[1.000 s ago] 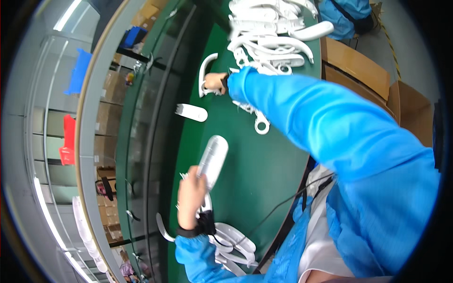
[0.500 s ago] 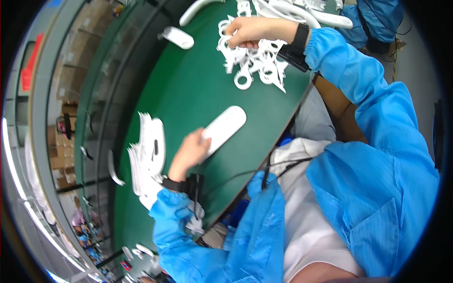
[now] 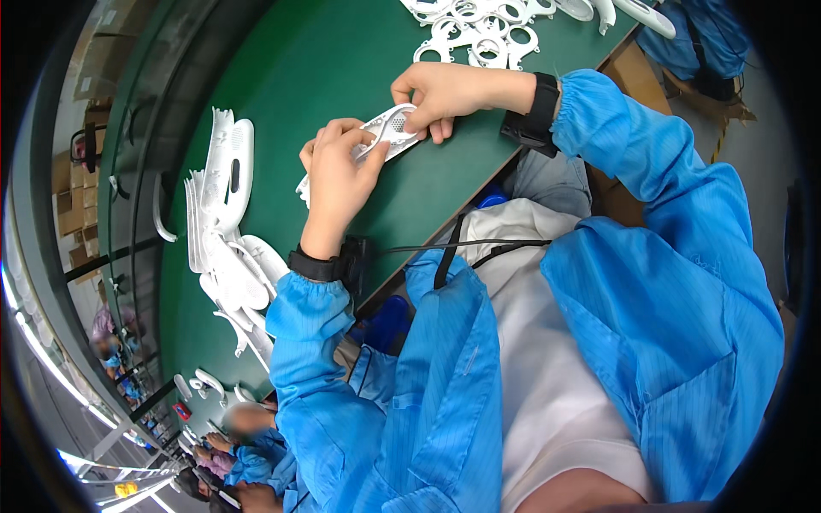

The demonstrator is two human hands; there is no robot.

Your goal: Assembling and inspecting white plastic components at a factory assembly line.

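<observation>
Gripping one white shell, one left hand and one right hand are both clamped on it.

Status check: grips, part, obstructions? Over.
Left grip and right grip both on white shell, over green table. White ring parts beyond, apart from shell. Nothing seen blocking.

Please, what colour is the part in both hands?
The perforated part is white, clearest in the head view.
</observation>
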